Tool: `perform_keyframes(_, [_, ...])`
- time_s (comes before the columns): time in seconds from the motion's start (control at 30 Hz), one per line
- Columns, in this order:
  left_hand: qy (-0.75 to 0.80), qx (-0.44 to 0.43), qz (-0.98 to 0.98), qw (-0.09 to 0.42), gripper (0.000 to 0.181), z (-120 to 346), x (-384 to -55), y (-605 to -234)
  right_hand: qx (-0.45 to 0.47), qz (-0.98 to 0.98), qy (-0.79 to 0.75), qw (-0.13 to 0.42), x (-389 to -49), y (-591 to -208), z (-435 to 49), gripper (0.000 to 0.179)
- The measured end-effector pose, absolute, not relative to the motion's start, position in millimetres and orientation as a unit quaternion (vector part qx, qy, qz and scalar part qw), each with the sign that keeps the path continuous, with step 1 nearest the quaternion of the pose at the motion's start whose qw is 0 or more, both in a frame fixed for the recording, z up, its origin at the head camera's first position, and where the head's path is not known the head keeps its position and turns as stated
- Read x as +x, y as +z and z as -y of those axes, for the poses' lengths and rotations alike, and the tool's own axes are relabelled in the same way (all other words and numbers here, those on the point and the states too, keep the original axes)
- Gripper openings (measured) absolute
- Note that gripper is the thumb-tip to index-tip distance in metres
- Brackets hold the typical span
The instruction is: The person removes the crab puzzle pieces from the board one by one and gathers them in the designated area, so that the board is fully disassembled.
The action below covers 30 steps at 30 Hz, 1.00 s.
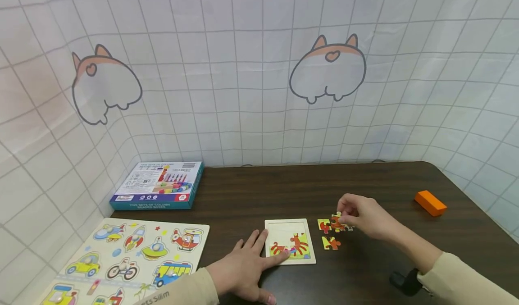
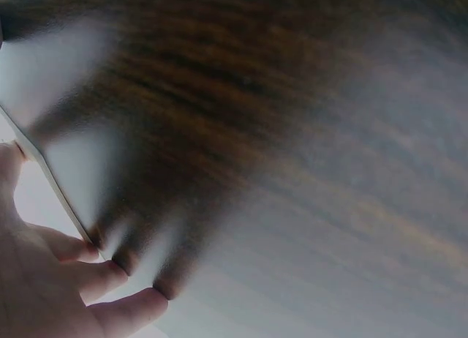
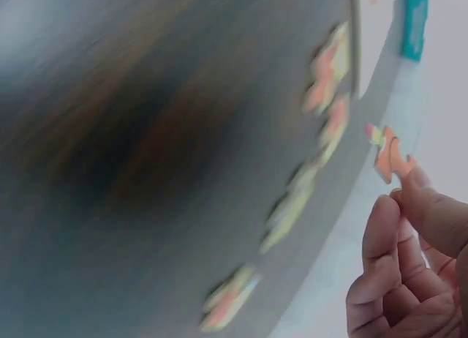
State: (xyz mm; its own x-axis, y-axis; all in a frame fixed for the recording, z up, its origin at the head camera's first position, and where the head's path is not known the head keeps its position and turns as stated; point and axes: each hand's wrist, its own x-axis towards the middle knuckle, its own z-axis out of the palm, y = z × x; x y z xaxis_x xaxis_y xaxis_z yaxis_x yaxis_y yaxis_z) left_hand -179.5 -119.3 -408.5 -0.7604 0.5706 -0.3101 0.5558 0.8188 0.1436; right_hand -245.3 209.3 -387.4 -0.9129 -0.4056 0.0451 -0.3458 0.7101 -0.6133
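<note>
A small square puzzle board (image 1: 284, 233) lies on the table, with red and yellow puzzle pieces fitted along its lower part. My left hand (image 1: 245, 264) rests at its left edge with fingers spread, one finger reaching over the fitted pieces. In the left wrist view, the fingertips (image 2: 157, 298) meet the dark tabletop beside the board's edge. To the right of the board, my right hand (image 1: 365, 217) pinches an orange-red puzzle piece (image 3: 391, 159) between thumb and fingers, above the table. Loose pieces lie close by, among them a red-and-yellow puzzle piece (image 1: 331, 243) nearest me.
A large wooden vehicle puzzle board (image 1: 138, 242) lies at the left. Behind it is a flat teal box (image 1: 158, 185). An orange block (image 1: 430, 203) sits at the far right. A grid-patterned curtain (image 1: 251, 116) encloses the dark table (image 1: 263, 183).
</note>
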Motion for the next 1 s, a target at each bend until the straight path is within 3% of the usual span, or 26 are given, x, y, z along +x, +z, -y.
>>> perform_keyframes(0.33, [0.027,0.297,-0.937,0.179,0.09,120.0,-179.3,-404.5,-0.209,-0.906,-0.348,0.123,-235.5,-404.6,-248.5,0.013])
perform_keyframes(0.6, [0.033,0.294,-0.935,0.193,0.09,118.7,-182.2,-407.6,-0.213,-0.918,-0.317,0.105,-231.4,-408.6,-250.1,0.013])
perform_keyframes(0.87, [0.033,0.295,-0.936,0.188,0.091,119.6,-180.9,-405.8,-0.245,-0.923,-0.275,0.112,-224.9,-412.3,-253.2,0.031])
perform_keyframes(1.0, [0.035,0.296,-0.936,0.19,0.09,119.3,-180.9,-405.7,-0.245,-0.925,-0.268,0.112,-224.9,-412.7,-251.1,0.031])
